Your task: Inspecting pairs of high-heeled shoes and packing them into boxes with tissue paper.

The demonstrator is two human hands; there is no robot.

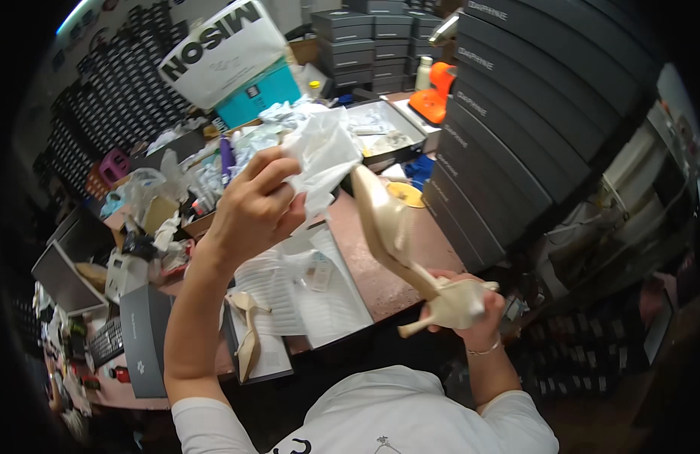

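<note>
Shoe is aloft over the worktop, above its near edge and to the right of the open box. Right hand is closed around the heel end and supports the whole weight. Left hand is pinched shut on crumpled paper, thumb against bent fingers, near the toe; whether paper and toe touch cannot be told.

Step in hand is judged to be paper handling at the toe: either wrapping or filling, or taking paper away. One view does not settle which. In either case the next move appears to call for a steady right grip, toe kept accessible, and the paper guided without scraping the upper.

Held shoe is pale gold-beige, with a slight sheen, a pointed toe, a slim heel and a narrow, textured band across the front. It is tilted, toe up and away from the wearer, heel tip out toward the near left. A bright patch shows at the heel end; glare or covering, cannot tell. No damage is discernible at this sharpness.

Second shoe, of like colour, lies on its side at the box's near left corner.
</note>
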